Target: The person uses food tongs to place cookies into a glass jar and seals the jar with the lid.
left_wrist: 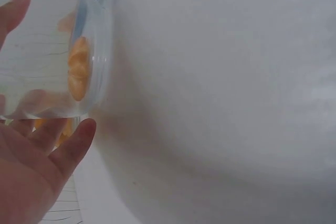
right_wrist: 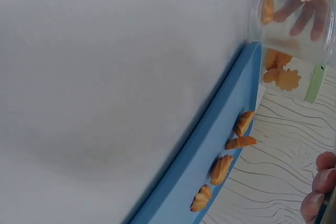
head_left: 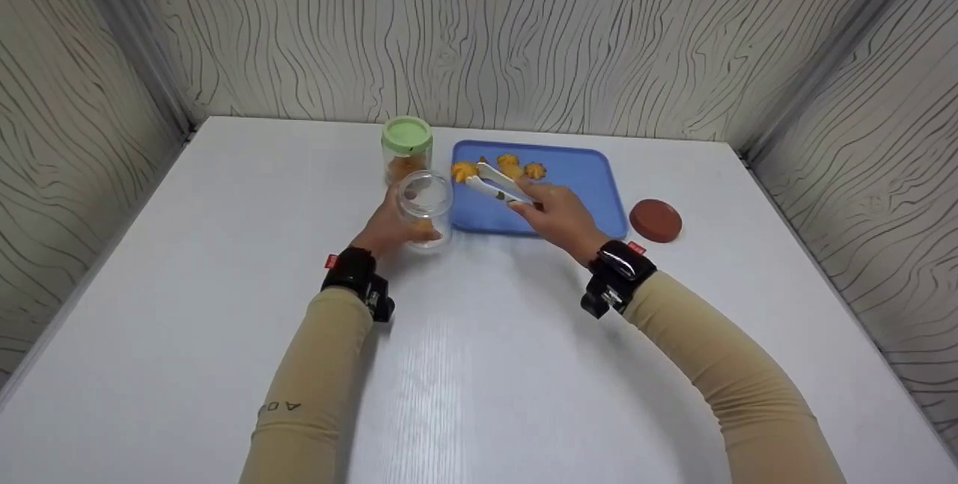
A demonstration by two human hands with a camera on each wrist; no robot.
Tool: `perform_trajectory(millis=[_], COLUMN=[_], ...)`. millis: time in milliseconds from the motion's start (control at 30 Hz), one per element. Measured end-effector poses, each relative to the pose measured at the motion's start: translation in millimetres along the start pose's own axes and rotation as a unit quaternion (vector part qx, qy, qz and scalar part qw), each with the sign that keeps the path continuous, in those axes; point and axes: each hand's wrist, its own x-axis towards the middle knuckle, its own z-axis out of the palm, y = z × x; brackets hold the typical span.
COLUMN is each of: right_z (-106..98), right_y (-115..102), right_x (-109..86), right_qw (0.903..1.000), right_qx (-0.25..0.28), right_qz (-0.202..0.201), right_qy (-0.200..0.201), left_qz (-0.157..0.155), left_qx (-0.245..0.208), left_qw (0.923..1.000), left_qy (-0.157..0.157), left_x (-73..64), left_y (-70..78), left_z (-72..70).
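Note:
My left hand (head_left: 389, 224) grips a clear open jar (head_left: 426, 200) near the tray's left edge. A single cookie (left_wrist: 79, 69) lies at the jar's bottom. My right hand (head_left: 560, 216) holds a pair of white tongs (head_left: 500, 186) over the tray. At the tong tips is a golden, ridged cookie (head_left: 464, 171), just to the upper right of the jar's mouth in the head view. Several similar cookies (right_wrist: 221, 169) lie on the blue tray (head_left: 572, 170). In the right wrist view only fingertips and a bit of the tongs show; their tips are out of frame.
Behind the clear jar stands another jar with a green lid (head_left: 407, 134) and cookies inside. A round red-brown lid (head_left: 656, 220) lies right of the tray. The white table (head_left: 479, 364) ends at patterned walls at the back and sides.

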Motion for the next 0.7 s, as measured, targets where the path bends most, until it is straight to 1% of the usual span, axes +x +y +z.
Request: perform_trajectory(millis=[100,267,367,467,600,700], right_z=[5,14,17,20,23,23], right_y=[-6,-15,-20,-23,-26,-27], right_x=[2.6,6.7,9.2,11.0,11.8,11.8], right_qw=[0.9998,0.9992,0.9989,0.9989,0.9983,0.9982], right_qx=[0.004,-0.013,-0.019,-0.02,-0.03,-0.033], right_qz=[-0.012,-0.029,-0.031,-0.024,-0.024,-0.026], right_qy=[-0.012,-0.025,-0.028,-0.036,-0.044,-0.044], left_qz=[-0.001,-0.007,-0.006,-0.009,-0.003,0.011], left_qx=[0.004,0.002,0.001,0.0,-0.001,-0.001], left_qw=[1.0,1.0,1.0,1.0,1.0,0.9999], left_qy=[0.0,-0.004,-0.005,-0.003,0.0,0.002], left_x=[-0.3,0.7,1.9,2.0,1.4,1.3], left_y=[-0.2,-1.5,-2.7,-2.7,-1.5,-1.7], left_z=[-0.6,-0.2,0.0,0.7,0.8,-0.1])
